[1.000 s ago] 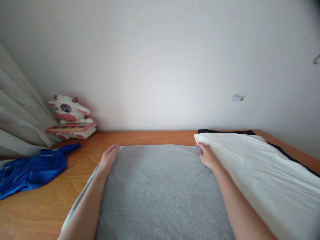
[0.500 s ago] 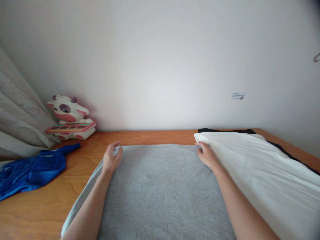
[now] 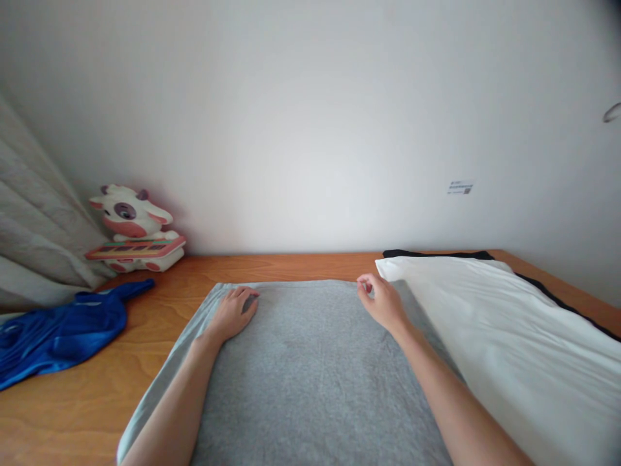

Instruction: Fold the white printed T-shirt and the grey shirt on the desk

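Observation:
A grey cloth (image 3: 310,362) lies spread on the wooden table, its far edge running nearly straight between my hands. My left hand (image 3: 235,312) rests palm down near the cloth's far left corner, fingers apart and holding nothing. Over the far right part is my right hand (image 3: 381,299), its fingers curved with a gap between thumb and forefinger and nothing visible in it. Right of the grey cloth lies a white cloth (image 3: 485,310), with black fabric (image 3: 436,254) showing beneath its far edge.
On the left of the table (image 3: 160,330) lies a blue garment (image 3: 82,327). Behind it stands a cow toy with a keyboard (image 3: 136,230), beside a pale curtain (image 3: 39,207). A wall rises behind the table and carries a small label (image 3: 460,188).
Both hands have moved inward across the grey cloth. My left hand has turned palm down, and the cloth's far corners now show outside my hands.

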Demonstrator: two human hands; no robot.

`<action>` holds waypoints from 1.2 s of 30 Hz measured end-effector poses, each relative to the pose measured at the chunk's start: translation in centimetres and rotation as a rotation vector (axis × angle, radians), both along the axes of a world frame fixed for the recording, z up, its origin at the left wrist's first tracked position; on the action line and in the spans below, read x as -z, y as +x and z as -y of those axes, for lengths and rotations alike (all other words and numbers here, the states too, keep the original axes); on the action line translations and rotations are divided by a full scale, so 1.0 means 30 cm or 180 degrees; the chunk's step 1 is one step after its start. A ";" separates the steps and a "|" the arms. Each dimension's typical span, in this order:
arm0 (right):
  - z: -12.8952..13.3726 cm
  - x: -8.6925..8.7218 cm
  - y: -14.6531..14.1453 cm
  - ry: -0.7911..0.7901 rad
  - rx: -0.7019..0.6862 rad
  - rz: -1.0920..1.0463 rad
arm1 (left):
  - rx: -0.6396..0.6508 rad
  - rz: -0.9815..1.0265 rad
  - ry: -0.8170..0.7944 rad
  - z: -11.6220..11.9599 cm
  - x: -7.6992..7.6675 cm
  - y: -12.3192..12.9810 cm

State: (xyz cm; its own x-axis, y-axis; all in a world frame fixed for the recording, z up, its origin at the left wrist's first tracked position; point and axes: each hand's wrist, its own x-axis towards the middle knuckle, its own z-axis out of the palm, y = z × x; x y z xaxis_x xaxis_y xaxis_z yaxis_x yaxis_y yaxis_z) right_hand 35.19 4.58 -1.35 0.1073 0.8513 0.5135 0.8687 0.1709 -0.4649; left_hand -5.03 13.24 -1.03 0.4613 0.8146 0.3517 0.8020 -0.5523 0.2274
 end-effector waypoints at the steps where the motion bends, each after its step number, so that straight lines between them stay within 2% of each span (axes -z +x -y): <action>1: 0.000 0.012 -0.013 -0.0134 -0.0051 -0.0009 | 0.0005 0.0024 -0.0009 -0.002 0.001 -0.001; 6: 0.004 0.062 -0.025 -0.0654 -0.0245 0.0002 | -0.0057 0.0162 -0.0075 -0.012 0.006 -0.005; 12: 0.005 0.051 -0.020 -0.0851 -0.0237 -0.0018 | -0.0144 0.0051 -0.0087 -0.014 -0.007 0.006; 15: 0.005 0.045 -0.024 -0.0882 -0.0220 -0.0024 | -0.0068 -0.0051 0.0052 0.020 -0.045 0.082; 18: 0.007 0.042 -0.026 -0.0891 -0.0223 -0.0020 | 0.0416 0.0058 0.0101 0.087 -0.073 0.208; 21: 0.011 0.037 -0.026 -0.0876 -0.0242 -0.0003 | 0.0780 0.0009 -0.0056 0.168 -0.061 0.327; 24: 0.012 0.036 -0.028 -0.0862 -0.0215 0.0026 | 0.0936 -0.0203 -0.0265 0.223 -0.022 0.389; 28: 0.010 0.041 -0.030 -0.0840 -0.0161 0.0081 | 0.0968 -0.0349 -0.0396 0.236 0.009 0.394; 33: 0.015 0.027 -0.043 -0.0736 -0.0090 0.0266 | 0.0966 -0.0352 -0.0339 0.227 0.004 0.388; 36: 0.021 0.008 -0.084 -0.0601 -0.0098 0.0436 | 0.0957 -0.0339 -0.0332 0.228 0.007 0.389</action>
State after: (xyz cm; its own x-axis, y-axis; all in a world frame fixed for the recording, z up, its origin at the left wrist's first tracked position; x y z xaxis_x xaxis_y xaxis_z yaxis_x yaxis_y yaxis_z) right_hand 32.67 3.94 -1.59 0.0200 0.9355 0.3527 0.9216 0.1195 -0.3692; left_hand 6.64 6.40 -1.23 0.7161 0.6655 0.2106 0.6290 -0.7460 0.2188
